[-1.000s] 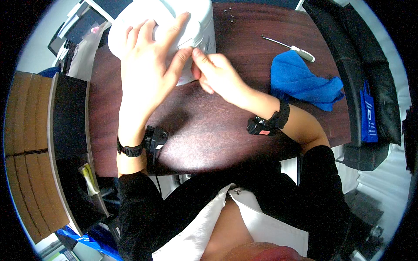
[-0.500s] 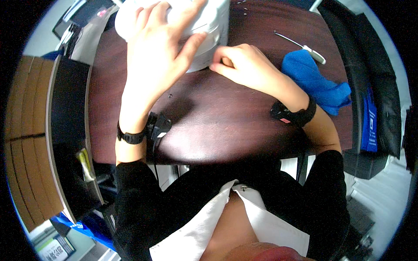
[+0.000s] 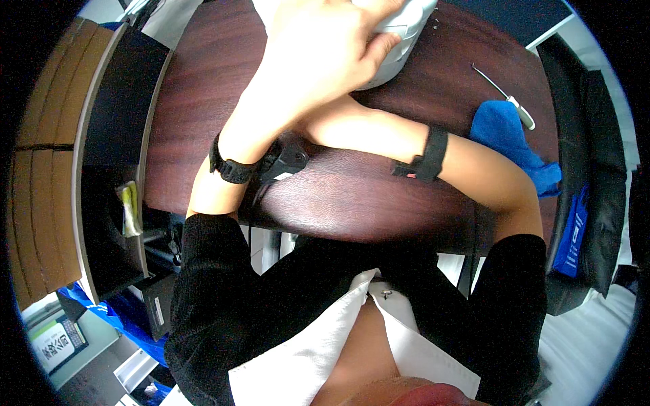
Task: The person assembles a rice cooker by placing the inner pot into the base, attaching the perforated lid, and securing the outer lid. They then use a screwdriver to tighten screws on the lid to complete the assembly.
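A white rounded appliance (image 3: 406,44) stands at the far edge of the view, its top cut off. My left hand (image 3: 321,57) lies over its near side, gripping it with the thumb along the wall; the other fingers are partly out of view. Beneath my left hand, my right hand (image 3: 326,120) reaches across to the left, and its fingers are hidden. A screwdriver (image 3: 520,111) with a white handle rests at the right, its handle beside a crumpled blue cloth (image 3: 500,128).
The dark wood table (image 3: 352,210) has small bits near the appliance's right side. Brown cartons (image 3: 44,210) and a dark shelf (image 3: 122,108) stand at the left. A black padded seat (image 3: 602,176) with a blue bag (image 3: 572,233) lies beyond the right edge.
My right hand has moved left from beside the appliance to under my left hand. The view has shifted, so the appliance now sits farther right and higher.
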Action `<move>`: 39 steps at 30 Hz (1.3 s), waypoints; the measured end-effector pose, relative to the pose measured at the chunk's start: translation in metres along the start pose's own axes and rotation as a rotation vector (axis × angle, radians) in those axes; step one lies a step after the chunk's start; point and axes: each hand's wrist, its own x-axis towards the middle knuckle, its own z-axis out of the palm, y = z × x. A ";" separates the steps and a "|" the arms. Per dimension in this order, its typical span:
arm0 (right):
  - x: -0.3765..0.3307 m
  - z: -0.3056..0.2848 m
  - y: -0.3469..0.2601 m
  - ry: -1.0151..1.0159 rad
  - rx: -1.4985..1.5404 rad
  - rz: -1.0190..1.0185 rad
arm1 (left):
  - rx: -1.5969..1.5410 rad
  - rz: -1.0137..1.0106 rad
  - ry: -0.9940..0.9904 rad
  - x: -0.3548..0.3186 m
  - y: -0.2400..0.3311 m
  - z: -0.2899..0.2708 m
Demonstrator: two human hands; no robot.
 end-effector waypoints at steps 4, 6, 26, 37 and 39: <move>0.001 -0.002 0.000 -0.044 -0.035 -0.024 | 0.047 0.050 0.056 -0.002 0.001 0.003; -0.002 -0.009 -0.002 -0.061 -0.037 -0.025 | 0.034 0.048 0.055 -0.002 0.000 0.003; -0.078 -0.124 -0.018 0.246 0.104 0.206 | 0.032 0.040 -0.010 0.000 -0.001 -0.004; -0.098 -0.139 0.002 0.837 0.350 0.524 | 0.064 0.116 0.036 0.002 -0.002 0.002; -0.095 -0.135 0.003 0.881 0.315 0.519 | 0.076 0.102 0.020 0.003 -0.001 0.002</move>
